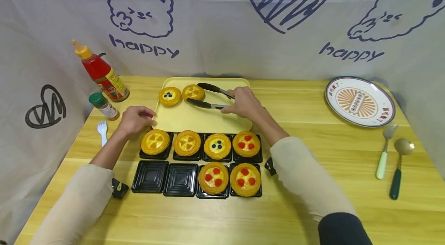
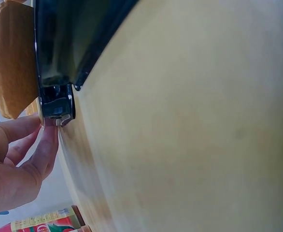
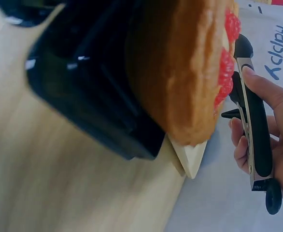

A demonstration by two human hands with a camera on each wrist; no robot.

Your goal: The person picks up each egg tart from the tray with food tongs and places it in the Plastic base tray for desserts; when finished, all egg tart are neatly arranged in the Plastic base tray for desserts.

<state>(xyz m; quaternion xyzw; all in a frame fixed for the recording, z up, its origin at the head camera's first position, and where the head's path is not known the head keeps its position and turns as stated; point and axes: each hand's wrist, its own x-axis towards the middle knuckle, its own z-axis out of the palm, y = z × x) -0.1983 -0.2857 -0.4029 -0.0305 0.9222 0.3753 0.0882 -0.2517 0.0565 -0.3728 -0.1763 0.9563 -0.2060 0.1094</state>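
"What are our hands doing?"

"They're well apart. Our left hand [image 1: 136, 121] pinches the left edge of the yellow tray [image 1: 194, 119], and our right hand [image 1: 244, 102] is wrapped round the black tongs [image 1: 201, 103] above the tray."

"How do the tongs stand?"

"Spread, with the orange-wedge tart [image 1: 193, 93] between their tips, toward the tray's far left corner. We can't tell whether they touch it. Just left of it on the tray lies a blue-dotted tart [image 1: 169, 96]."

"And around the tray?"

"On its near side we have two rows of black boxes [image 1: 150, 176]. Six more tarts [image 1: 217, 145] fill the row next to the tray and the two right-hand boxes of the other. Left of the tray, a red sauce bottle [image 1: 104, 77] and a green-capped jar [image 1: 108, 109] stand on our tabletop [image 1: 292, 109]; well right of it we see a plate [image 1: 360, 102], a fork [image 1: 383, 158] and a spoon [image 1: 397, 179]."
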